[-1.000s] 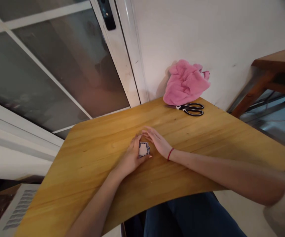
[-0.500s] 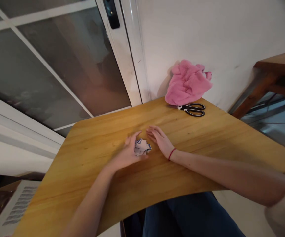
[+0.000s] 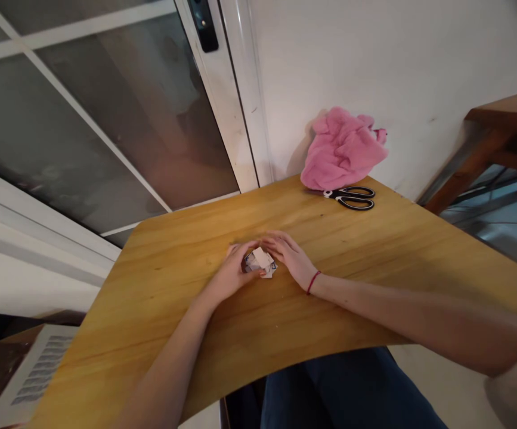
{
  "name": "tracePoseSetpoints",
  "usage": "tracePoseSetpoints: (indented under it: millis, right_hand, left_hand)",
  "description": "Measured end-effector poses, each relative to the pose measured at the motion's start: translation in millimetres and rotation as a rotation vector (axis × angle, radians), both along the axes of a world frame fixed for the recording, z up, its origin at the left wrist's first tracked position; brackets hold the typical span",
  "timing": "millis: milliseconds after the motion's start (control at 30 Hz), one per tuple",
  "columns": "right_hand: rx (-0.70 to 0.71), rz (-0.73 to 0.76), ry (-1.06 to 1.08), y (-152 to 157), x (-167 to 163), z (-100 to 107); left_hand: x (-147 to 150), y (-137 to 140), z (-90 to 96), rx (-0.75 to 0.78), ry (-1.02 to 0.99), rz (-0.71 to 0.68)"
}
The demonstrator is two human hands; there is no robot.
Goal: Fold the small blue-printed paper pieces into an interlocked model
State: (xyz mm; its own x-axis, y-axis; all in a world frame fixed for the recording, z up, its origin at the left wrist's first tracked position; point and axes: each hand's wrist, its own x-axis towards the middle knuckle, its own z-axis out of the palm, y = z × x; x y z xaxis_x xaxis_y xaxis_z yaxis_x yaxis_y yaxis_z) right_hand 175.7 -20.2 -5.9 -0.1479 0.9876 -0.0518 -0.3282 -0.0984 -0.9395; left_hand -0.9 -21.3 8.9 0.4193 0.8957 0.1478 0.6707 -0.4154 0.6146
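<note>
A small pile of cut paper scraps [image 3: 262, 259], white with blue edges, lies on the wooden table [image 3: 330, 322] between my hands. My left hand [image 3: 235, 268] curves around the pile's left side, thumb and fingers apart, the thumb touching the near scraps. On the far right side of the pile, my right hand [image 3: 291, 256] rests with its fingers extended and slightly bent, the fingertips close to those of my left hand. A red string bracelet [image 3: 313, 282] circles my right wrist. Part of the pile is hidden behind my left hand.
Black-handled scissors [image 3: 352, 198] lie at the table's far edge, their blades partly under a bunched pink cloth [image 3: 345, 149] against the wall. A glazed door [image 3: 151, 107] stands at the far left. At the lower left is a box with a printed sheet [image 3: 39, 369].
My hands have drawn closer together around the paper scraps, and the left hand's fingers and thumb have curved in more. The scraps have shifted into a slightly different heap.
</note>
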Motion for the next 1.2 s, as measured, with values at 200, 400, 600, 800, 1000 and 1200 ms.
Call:
tracePoseSetpoints:
  millis: [200,400,600,800,1000,1200]
  right_hand:
    - [-0.006,-0.116,0.008,3.8,3.9,1.2]
    - [0.094,-0.095,-0.048,-4.5,-3.5,-8.6]
    - [-0.075,-0.107,0.136,-1.0,-1.4,3.7]
    - [-0.107,-0.167,0.169,1.4,0.3,7.6]
    - [-0.191,-0.074,0.283,0.3,-4.1,7.8]
    - [-0.205,-0.181,0.339,5.2,1.5,10.7]
  left_hand:
    - [-15.9,-0.9,14.3,-0.014,0.077,0.011]
    - [-7.8,4.7,-1.2,0.06,0.038,0.001]
    - [-1.7,4.2,-7.7,-0.04,-0.138,0.01]
    - [-9.9,2.4,0.7,-0.115,-0.112,0.131]
    - [21.2,-7.8,-8.7,0.074,0.129,0.189]
    - [28.4,-13.5,-9.0,0.08,0.118,0.113]
